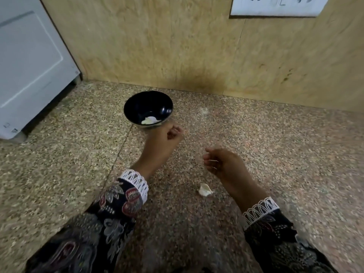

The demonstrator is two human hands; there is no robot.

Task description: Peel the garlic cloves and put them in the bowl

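A small dark bowl [148, 104] stands on the speckled stone counter near the back wall, with pale peeled garlic [149, 120] at its bottom. My left hand [167, 137] hovers just in front of the bowl's right rim, fingers curled in; I cannot see anything in it. My right hand [222, 164] is lower and to the right, fingers loosely bent with a thin pale sliver of garlic skin [213, 160] at the fingertips. A whitish piece of garlic [205, 190] lies on the counter between my forearms, near my right wrist.
A white appliance [29, 62] stands at the left on the counter [78, 154]. A beige tiled wall [177, 46] runs behind the bowl, with a white socket plate [275, 6] at the top right. A small pale scrap [204, 110] lies right of the bowl.
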